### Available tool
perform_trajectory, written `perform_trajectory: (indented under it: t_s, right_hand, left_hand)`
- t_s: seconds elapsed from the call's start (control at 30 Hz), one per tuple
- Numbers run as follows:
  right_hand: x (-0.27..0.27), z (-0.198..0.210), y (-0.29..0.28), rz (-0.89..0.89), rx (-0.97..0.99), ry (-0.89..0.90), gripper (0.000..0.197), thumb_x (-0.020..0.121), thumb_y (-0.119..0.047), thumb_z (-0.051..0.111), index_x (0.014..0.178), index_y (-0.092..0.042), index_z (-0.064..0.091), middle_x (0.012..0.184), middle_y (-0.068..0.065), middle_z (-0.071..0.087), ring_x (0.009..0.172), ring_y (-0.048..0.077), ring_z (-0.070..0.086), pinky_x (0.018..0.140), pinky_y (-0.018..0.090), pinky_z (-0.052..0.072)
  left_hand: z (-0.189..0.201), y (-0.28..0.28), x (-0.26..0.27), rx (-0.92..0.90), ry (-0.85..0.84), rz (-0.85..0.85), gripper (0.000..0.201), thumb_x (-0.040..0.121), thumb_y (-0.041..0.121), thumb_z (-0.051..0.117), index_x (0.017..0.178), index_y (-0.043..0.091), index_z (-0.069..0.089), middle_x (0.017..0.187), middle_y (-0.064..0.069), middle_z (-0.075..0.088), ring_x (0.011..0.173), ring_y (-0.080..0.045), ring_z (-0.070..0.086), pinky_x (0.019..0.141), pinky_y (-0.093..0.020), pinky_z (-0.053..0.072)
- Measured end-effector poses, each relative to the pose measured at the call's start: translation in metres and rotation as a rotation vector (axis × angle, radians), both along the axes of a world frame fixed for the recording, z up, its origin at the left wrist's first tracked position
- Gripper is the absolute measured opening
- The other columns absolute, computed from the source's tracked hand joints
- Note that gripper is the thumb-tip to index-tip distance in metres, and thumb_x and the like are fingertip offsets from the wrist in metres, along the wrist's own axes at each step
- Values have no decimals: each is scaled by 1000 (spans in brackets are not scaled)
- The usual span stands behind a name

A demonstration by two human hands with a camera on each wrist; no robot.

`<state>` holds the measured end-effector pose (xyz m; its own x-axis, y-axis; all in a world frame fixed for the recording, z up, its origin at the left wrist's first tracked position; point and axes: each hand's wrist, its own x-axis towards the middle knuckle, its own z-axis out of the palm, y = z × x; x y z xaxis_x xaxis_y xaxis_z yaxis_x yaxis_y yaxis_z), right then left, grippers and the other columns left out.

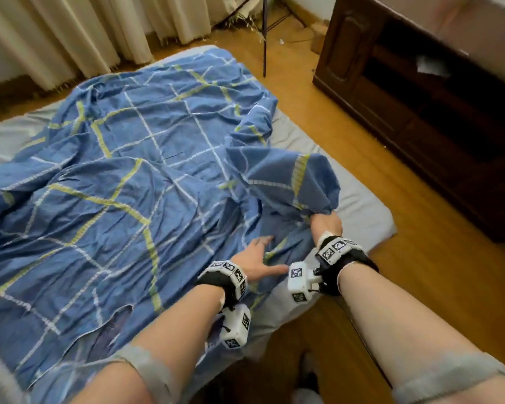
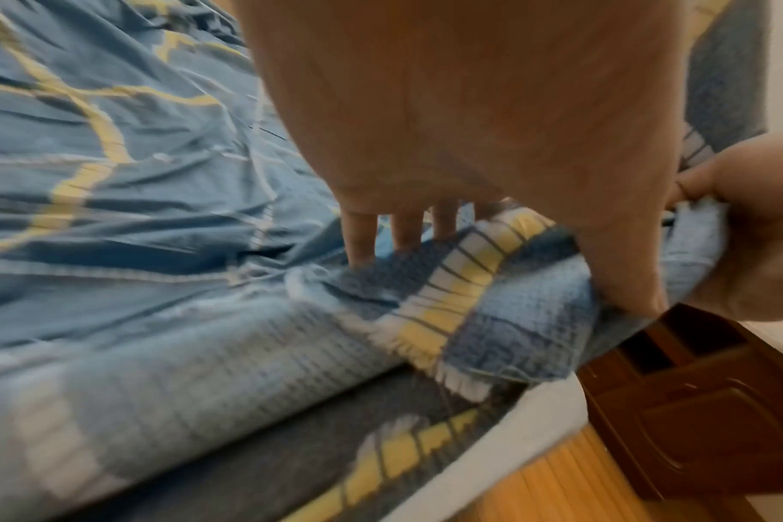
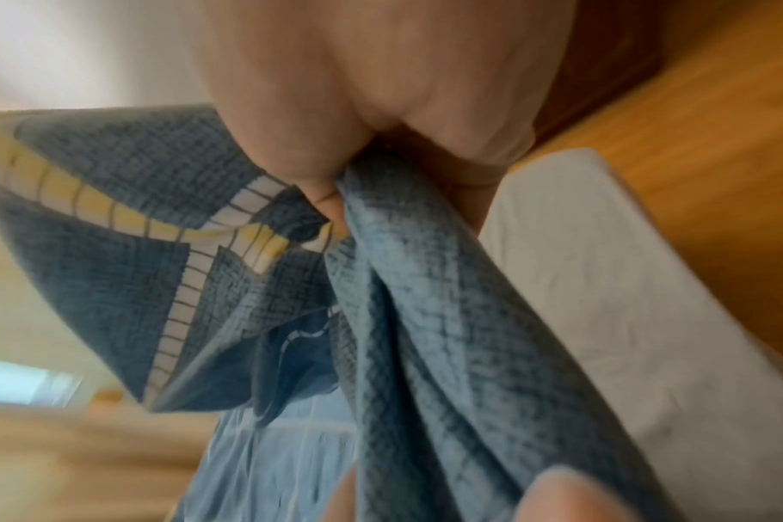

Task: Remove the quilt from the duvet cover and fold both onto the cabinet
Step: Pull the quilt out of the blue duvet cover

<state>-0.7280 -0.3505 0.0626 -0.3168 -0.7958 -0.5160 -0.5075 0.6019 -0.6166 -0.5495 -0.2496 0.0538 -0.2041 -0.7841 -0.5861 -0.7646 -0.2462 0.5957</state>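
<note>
- Head view shows a crumpled blue duvet cover point(image 1: 123, 158) with a grid of white and yellow stripes, spread over a low grey mattress point(image 1: 359, 211) on a wooden floor point(image 1: 333, 118).
- Right hand point(image 1: 327, 224) has its fingers curled tightly round a bunched corner of that cover, lifting a flap of it above the mattress near the right-hand edge.
- Right wrist view confirms it: the blue fabric point(image 3: 407, 318) is gathered into the closed fist point(image 3: 381, 123) and hangs in folds below.
- Left hand point(image 1: 258, 260) lies just beside the right one, fingers spread and straight, pressing flat on the cover; it grasps nothing.
- Left wrist view shows its fingers point(image 2: 360, 240) reaching down onto the fabric, the thumb point(image 2: 622, 268) resting on a folded edge with a yellow stripe point(image 2: 452, 300).
- Whether the quilt is inside the cover cannot be told.
- Dark brown wooden cabinet point(image 1: 420, 91) stands on the floor to the right, well apart from the mattress.
- Cream curtains point(image 1: 79, 30) hang behind.
</note>
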Motion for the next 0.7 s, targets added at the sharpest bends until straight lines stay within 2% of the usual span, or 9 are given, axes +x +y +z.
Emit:
perform_trajectory:
  t_s: [0.1, 0.17, 0.23, 0.3, 0.4, 0.47, 0.53, 0.6, 0.7]
  right_hand:
    - [-82, -39, -1, -166, 126, -57, 41, 97, -13, 52, 135, 2, 51, 136, 20, 55, 123, 37, 53, 95, 35, 42]
    - [-127, -70, 12, -297, 255, -100, 58, 95, -23, 58, 142, 3, 37, 143, 19, 45, 129, 35, 48, 102, 36, 40]
    - [-145, -97, 36, -251, 429, -33, 78, 91, -32, 64, 146, 4, 24, 146, 15, 38, 134, 32, 41, 107, 34, 32]
    - [-140, -120, 43, -51, 473, -34, 76, 89, -31, 66, 143, 6, 29, 145, 16, 44, 129, 30, 47, 103, 32, 34]
    - [-111, -114, 32, 90, 444, -117, 53, 89, -22, 67, 129, 7, 48, 125, 18, 57, 104, 29, 57, 89, 35, 43]
    - [-86, -105, 20, 173, 391, -132, 44, 89, -19, 66, 123, 5, 53, 117, 20, 57, 103, 28, 56, 88, 36, 45]
    - [-55, -96, 6, 265, 364, -125, 50, 90, -21, 64, 131, 5, 51, 117, 16, 57, 107, 30, 56, 93, 36, 45]
    - [-17, -94, -4, 355, 370, -97, 48, 91, -23, 63, 130, 4, 53, 118, 13, 60, 99, 27, 53, 92, 35, 46]
    - [47, -104, -13, 386, 403, -143, 58, 92, -22, 63, 143, -4, 42, 136, 18, 54, 110, 30, 53, 102, 43, 45]
  left_hand:
    - [-17, -14, -63, 32, -15, -63, 99, 76, 75, 61, 155, 32, 19, 161, 5, 20, 137, -20, 41, 110, -39, 37]
    - [-39, -19, -107, 90, -35, -104, 93, 80, 70, 62, 154, 28, 24, 160, 3, 23, 138, -19, 40, 113, -36, 33]
    - [-60, -8, -140, 159, -81, -120, 84, 86, 61, 61, 153, 20, 29, 159, -1, 26, 143, -19, 33, 115, -33, 27]
    - [-71, -1, -150, 157, -131, -72, 77, 89, 54, 61, 151, 17, 34, 157, -4, 32, 141, -21, 37, 114, -32, 28]
    - [-70, -1, -122, 154, -218, 45, 67, 91, 47, 62, 148, 20, 40, 154, -6, 37, 136, -23, 44, 111, -35, 35]
    - [-65, -2, -85, 131, -330, 134, 61, 93, 43, 59, 147, 20, 41, 152, -7, 38, 135, -26, 44, 109, -38, 37]
    - [-58, -2, -41, 112, -412, 228, 58, 92, 41, 57, 145, 21, 43, 150, -7, 39, 134, -27, 45, 108, -43, 39]
    - [-56, 0, 6, 117, -465, 309, 60, 90, 40, 58, 144, 22, 42, 149, -6, 39, 133, -27, 45, 107, -46, 40]
    - [-67, 1, 75, 138, -540, 378, 72, 84, 41, 65, 147, 21, 36, 149, -6, 37, 134, -29, 41, 106, -48, 41]
